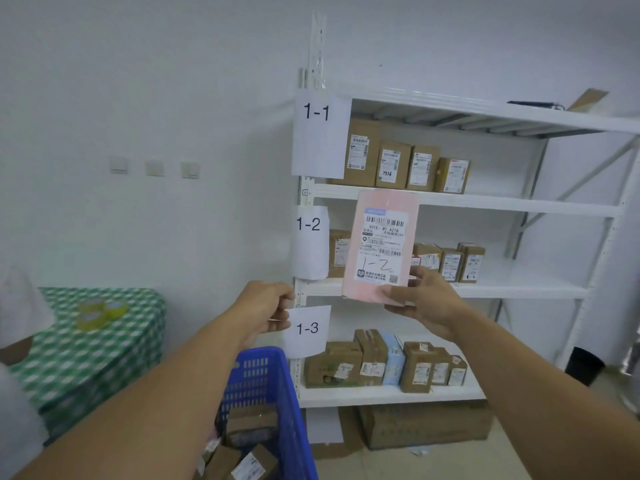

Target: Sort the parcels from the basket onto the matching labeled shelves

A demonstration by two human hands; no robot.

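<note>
Pale pink parcel, label handwritten 1-2 facing the camera, stands upright, long axis vertical; right hand grips its bottom, left hand pinches the 1-3 sign.

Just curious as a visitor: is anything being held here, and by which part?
The right hand grips the pink parcel by its bottom right corner. Whether the left hand holds anything cannot be told.

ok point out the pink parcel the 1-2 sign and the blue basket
pink parcel [382,247], head view, its printed label
1-2 sign [310,256], head view, paper under digits
blue basket [257,382], head view, slotted side wall
</note>
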